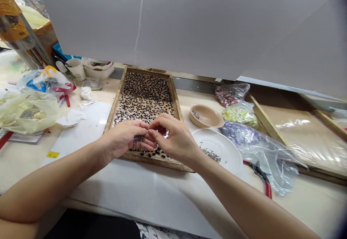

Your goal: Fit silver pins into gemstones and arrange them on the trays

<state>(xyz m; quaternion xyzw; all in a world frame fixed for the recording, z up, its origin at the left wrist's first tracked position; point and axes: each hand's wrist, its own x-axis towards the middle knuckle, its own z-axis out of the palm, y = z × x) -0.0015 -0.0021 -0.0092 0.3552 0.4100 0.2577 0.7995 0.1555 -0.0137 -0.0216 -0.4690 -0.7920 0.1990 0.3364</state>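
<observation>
your left hand (119,139) cradles a cluster of small, thin, silvery metal pieces (139,138), lying loose along the fingers and partly hidden by them. directly below, observe the shallow rectangular wooden tray (175,101), which lies flat with its long sides running away from you. glossy black beads (146,90) are spread loosely across its floor, filling most of its length.

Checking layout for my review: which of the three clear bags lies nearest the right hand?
The purple-filled bag, beside the white plate; the yellow-filled bag and red-and-white bag lie farther from the right hand.
</observation>
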